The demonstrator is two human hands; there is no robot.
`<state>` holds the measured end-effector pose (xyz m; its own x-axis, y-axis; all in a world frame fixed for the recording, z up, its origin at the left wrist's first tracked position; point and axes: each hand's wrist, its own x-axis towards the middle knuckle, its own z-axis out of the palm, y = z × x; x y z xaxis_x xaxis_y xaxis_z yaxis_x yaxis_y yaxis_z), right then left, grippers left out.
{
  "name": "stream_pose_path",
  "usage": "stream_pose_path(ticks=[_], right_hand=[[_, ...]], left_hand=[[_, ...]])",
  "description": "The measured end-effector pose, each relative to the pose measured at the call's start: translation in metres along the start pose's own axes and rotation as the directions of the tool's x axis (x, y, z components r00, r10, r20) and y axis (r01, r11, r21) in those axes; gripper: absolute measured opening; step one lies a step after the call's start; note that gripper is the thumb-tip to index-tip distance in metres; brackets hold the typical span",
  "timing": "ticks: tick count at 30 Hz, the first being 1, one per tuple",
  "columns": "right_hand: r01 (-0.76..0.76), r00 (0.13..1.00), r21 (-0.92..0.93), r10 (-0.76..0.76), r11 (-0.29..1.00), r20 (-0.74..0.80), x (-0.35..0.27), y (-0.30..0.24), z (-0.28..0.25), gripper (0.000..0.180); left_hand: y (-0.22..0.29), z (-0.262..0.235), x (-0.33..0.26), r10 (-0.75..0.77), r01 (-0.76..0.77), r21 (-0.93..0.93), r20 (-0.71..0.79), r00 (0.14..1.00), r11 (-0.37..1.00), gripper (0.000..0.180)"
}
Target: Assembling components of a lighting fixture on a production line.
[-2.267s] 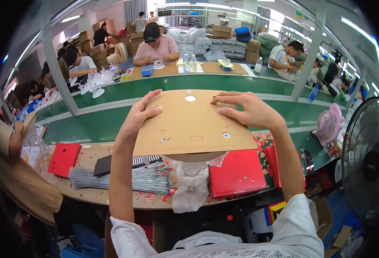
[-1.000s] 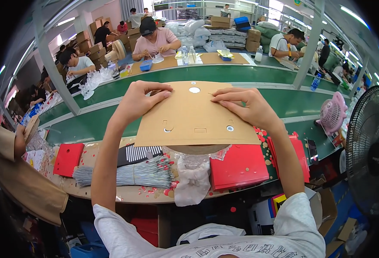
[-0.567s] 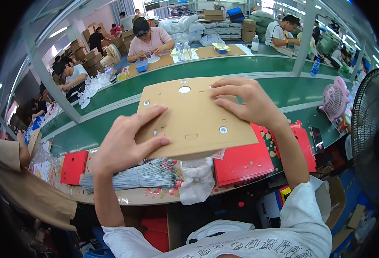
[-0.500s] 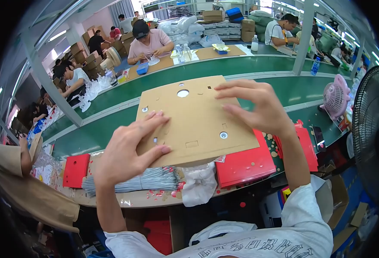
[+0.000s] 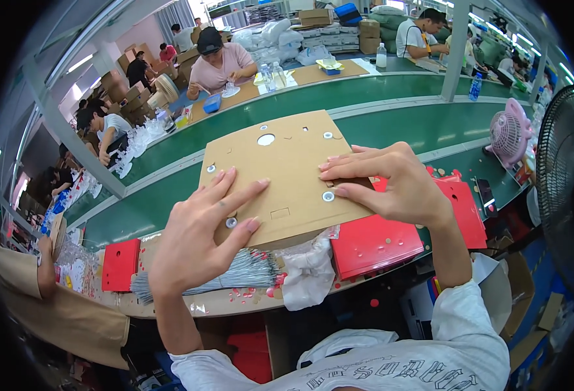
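A brown cardboard panel (image 5: 280, 169) with round holes and small metal eyelets is raised above the workbench. My left hand (image 5: 202, 234) presses flat on its near left corner, fingers spread beside an eyelet. My right hand (image 5: 391, 186) grips its right edge, fingertips by another eyelet. Under the panel lie a bundle of grey wires (image 5: 235, 270) and crumpled clear plastic (image 5: 306, 274).
Red cardboard pieces (image 5: 378, 241) lie at the right, another red piece (image 5: 121, 264) at the left. A green conveyor belt (image 5: 391, 124) runs behind. A pink fan (image 5: 508, 133) and a large black fan (image 5: 570, 189) stand right. A person's arm (image 5: 46, 280) is at the left; several workers sit beyond.
The panel has come down closer to me and tilted. My left hand moved from its far left edge to its near left corner and now lies flat on top.
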<state>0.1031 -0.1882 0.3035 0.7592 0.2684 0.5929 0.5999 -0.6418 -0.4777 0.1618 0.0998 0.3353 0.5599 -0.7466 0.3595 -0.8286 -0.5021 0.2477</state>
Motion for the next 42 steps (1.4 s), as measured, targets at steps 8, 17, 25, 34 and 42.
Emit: stream_pose_path(ticks=[8, 17, 25, 34, 42], right_hand=[[0.018, 0.999, -0.076, -0.020, 0.997, -0.029, 0.000, -0.005, 0.004, 0.010], [-0.203, 0.553, -0.139, -0.004, 0.969, -0.833, -0.028, 0.013, 0.027, 0.012], [0.021, 0.998, 0.065, -0.024, 0.998, 0.050, -0.093, -0.014, 0.257, 0.029], [-0.039, 0.997, -0.075, 0.043, 0.996, 0.058, -0.098, 0.032, 0.321, 0.008], [-0.145, 0.989, 0.000, 0.145, 0.989, 0.024, -0.106, 0.040, 0.316, 0.012]], left_hand=[[0.010, 0.010, -0.010, -0.043, 0.045, 0.035, -0.059, 0.997, 0.998, 0.047], [0.019, 0.018, 0.004, -0.073, 0.087, 0.138, -0.102, 0.992, 0.987, 0.062], [0.011, 0.034, 0.008, 0.200, -0.160, 0.165, -0.265, 0.943, 0.973, 0.045], [0.014, 0.031, 0.001, 0.187, -0.148, 0.174, -0.236, 0.954, 0.973, 0.048], [0.013, 0.027, 0.013, 0.120, -0.099, 0.161, -0.128, 0.985, 0.982, 0.046]])
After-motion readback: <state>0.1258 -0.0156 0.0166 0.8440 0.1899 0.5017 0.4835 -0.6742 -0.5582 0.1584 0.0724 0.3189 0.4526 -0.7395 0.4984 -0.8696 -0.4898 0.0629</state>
